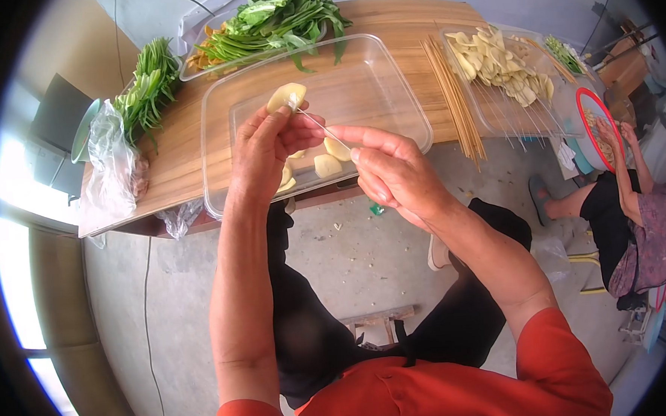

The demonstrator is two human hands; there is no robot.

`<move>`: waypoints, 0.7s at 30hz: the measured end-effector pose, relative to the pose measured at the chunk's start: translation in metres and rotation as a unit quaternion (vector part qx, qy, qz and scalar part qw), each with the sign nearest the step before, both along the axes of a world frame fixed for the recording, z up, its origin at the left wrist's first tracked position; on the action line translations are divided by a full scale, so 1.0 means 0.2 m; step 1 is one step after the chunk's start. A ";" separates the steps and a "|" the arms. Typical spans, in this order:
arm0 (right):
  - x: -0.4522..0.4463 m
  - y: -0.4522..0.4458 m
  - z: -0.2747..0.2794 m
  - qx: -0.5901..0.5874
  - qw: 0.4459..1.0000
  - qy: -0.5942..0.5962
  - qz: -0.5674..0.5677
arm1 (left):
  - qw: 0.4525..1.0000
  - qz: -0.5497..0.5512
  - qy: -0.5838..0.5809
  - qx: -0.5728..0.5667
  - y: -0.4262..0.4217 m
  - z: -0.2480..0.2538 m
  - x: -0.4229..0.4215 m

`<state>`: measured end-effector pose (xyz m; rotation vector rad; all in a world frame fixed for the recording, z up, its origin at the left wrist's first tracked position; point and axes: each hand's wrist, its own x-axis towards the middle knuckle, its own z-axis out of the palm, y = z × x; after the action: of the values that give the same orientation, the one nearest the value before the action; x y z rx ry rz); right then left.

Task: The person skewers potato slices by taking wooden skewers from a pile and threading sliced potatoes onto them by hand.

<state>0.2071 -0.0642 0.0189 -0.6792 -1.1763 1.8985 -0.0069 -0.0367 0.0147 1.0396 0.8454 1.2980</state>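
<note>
over the clear tray [372, 93], left fingers [272, 124] pinch a pale slice [287, 96], right fingers [367, 137] a thin skewer [315, 121]; loose slices [328, 165] remain, a heap [495, 60] looks skewered.

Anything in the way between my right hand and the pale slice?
Nothing visible blocks it: the thin skewer in your right hand points toward the pale slice, with only your left hand there, pinching the slice's lower edge.
</note>
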 end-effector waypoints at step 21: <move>-0.01 0.03 -0.03 0.000 1.000 -0.008 0.003 | 1.000 -0.010 0.002 -0.015 -0.02 0.02 0.03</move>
<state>0.2061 -0.0587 0.0131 -0.6925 -1.1896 1.9022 -0.0010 -0.0412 0.0185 1.0252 0.8523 1.2627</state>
